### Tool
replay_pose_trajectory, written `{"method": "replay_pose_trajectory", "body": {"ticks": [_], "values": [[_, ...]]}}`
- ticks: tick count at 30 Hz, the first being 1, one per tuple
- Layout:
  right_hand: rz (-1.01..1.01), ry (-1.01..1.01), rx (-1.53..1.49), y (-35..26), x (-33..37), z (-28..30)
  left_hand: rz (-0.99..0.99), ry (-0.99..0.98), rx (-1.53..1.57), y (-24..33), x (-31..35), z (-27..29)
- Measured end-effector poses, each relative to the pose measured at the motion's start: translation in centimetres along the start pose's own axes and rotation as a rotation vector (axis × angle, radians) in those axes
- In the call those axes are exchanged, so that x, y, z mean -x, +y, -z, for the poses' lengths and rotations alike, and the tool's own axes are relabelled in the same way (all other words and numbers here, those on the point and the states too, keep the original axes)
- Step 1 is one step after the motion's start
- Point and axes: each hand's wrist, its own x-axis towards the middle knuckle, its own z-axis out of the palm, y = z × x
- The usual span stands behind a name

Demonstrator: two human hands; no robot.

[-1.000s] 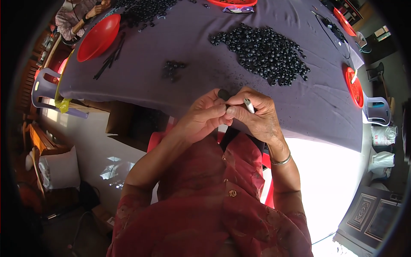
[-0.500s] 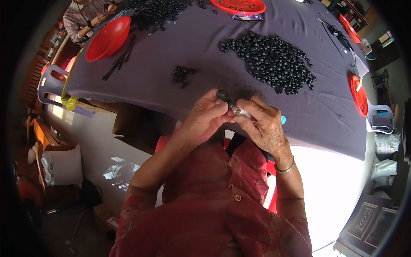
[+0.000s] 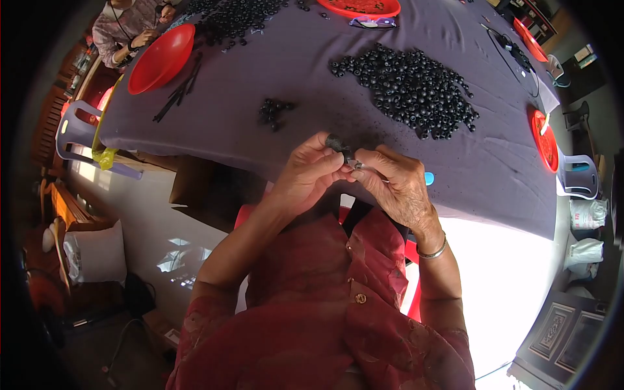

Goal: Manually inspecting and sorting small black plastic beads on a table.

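Note:
My left hand (image 3: pixel 307 173) pinches a small dark, rough-looking black piece (image 3: pixel 335 143) between thumb and fingers, just above the table's front edge. Closed from the other side, my right hand (image 3: pixel 398 187) grips a small shiny metal-like tool (image 3: pixel 355 164), its tip against the black piece. Most of that tool is hidden by my fingers, so its exact kind cannot be made out. Beyond my hands lies a large heap of small round black pieces (image 3: pixel 416 91), many with a hole. A smaller cluster of black pieces (image 3: pixel 276 112) sits ahead of my left hand.
A purple-grey cloth (image 3: pixel 221 123) covers the table. Red basins (image 3: pixel 162 58) stand around it, and thin black strips (image 3: pixel 179 91) lie by the left one. Another person (image 3: pixel 127 32) works at the far left beside a dark pile (image 3: pixel 237 19). Near my right hand shows something blue (image 3: pixel 429 179).
Both my hands stay together, with only a slight shift of the right fingers along the tool. At the far left, the other person's hand has moved down toward the red basin.

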Motion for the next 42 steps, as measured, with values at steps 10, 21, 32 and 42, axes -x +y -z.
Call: {"method": "replay_pose_trajectory", "body": {"ticks": [10, 21, 32, 42], "values": [[-0.344, 0.180, -0.144, 3.2, 0.2, 1.9, 0.107, 0.018, 0.073, -0.8, 0.1, -0.4], [-0.209, 0.003, -0.293, -0.1, 0.2, -0.8, 0.198, 0.048, -0.003, -1.3, -0.1, 0.3], [-0.562, 0.094, 0.736, 6.5, 1.5, 5.6, -0.156, 0.432, -1.115, 1.5, -0.8, 3.9], [-0.554, 0.225, 0.678, 9.5, 1.1, 4.6, -0.492, 0.621, -1.686, 3.2, -2.1, 7.0]]}}
